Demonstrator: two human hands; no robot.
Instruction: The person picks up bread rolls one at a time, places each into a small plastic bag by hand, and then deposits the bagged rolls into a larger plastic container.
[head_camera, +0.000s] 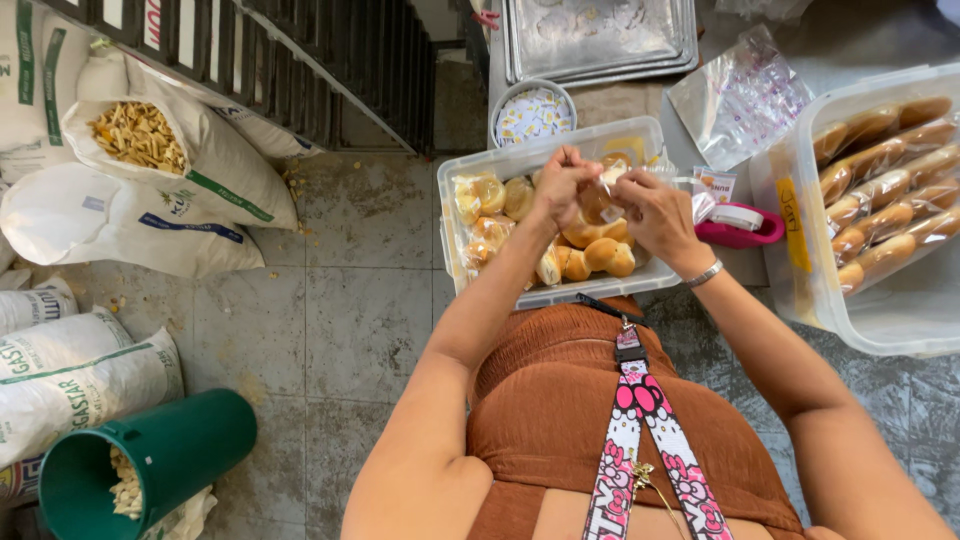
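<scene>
My left hand (562, 186) and my right hand (660, 215) meet over a clear plastic tub (520, 160) that holds several round bread buns in clear wrap. Between the fingers of both hands is one wrapped bun (598, 200), held just above the others. A strip of white tape runs from my right hand to a pink tape dispenser (745, 228) on the counter to the right. A silver bracelet sits on my right wrist.
A second clear tub (880, 310) of long wrapped rolls stands at the right. Metal trays (600, 55), a small tub of stickers (532, 115) and an empty plastic bag (740, 95) lie behind. On the floor at left are sacks (150, 190) and a green bucket (150, 460).
</scene>
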